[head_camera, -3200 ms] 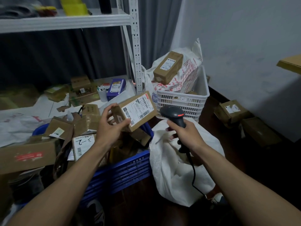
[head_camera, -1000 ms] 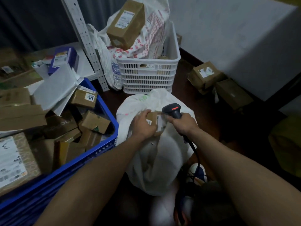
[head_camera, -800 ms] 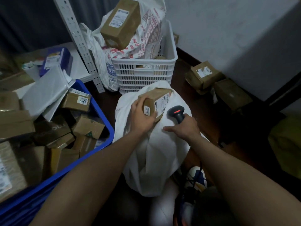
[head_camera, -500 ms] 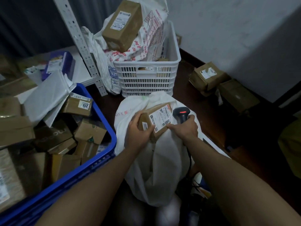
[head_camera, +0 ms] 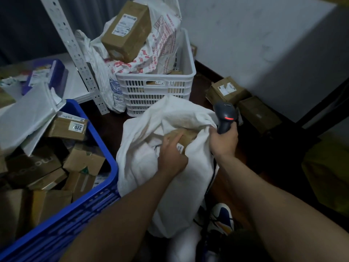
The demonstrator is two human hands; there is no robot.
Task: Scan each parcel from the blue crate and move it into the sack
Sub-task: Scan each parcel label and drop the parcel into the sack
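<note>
The sack [head_camera: 170, 176] is white woven fabric, matt, soft and rumpled. Down in it, the parcel [head_camera: 186, 136] is plain brown cardboard, dull, with a smooth white paper label. The scanner [head_camera: 225, 118] is dark moulded plastic with a faint sheen. The blue crate [head_camera: 105, 188] is hard ribbed plastic, lightly glossy, and the boxes [head_camera: 85, 159] in it are matt cardboard. The white basket [head_camera: 156, 87] is smooth slotted plastic. The shelf post [head_camera: 75, 53] is painted, perforated metal. The floor [head_camera: 111, 127] looks like dark polished wood.

Arms [head_camera: 273, 205] bare to left hand [head_camera: 171, 156] & right hand [head_camera: 223, 141]; white sneaker [head_camera: 221, 218] w/ navy/yellow panels.
</note>
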